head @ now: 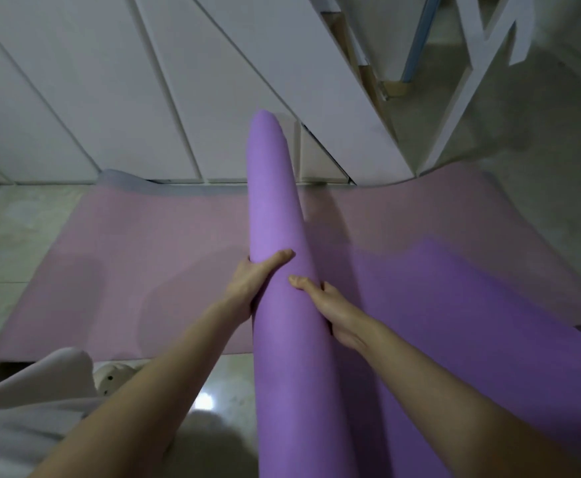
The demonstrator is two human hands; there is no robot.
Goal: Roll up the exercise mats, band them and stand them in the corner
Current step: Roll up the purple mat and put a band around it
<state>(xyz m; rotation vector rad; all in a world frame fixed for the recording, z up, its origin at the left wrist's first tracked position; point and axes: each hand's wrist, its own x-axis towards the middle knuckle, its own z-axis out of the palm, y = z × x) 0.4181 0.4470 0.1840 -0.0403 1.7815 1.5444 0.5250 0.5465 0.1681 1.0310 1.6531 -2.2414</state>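
The purple roll [275, 201] hides all but the thumb of your left grip [249, 286] and right grip [339, 313], and its near end and loose sheet [472, 305] run off the bottom and right edges.

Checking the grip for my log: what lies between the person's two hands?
The rolled part of the purple mat: the left hand grips it from one side, the right hand from the other. The head view shows it.

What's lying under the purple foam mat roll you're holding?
A flat pink mat spread on the pale glossy floor. The purple roll, gripped by left hand and right hand, and its loose tail hide the pink mat's right part.
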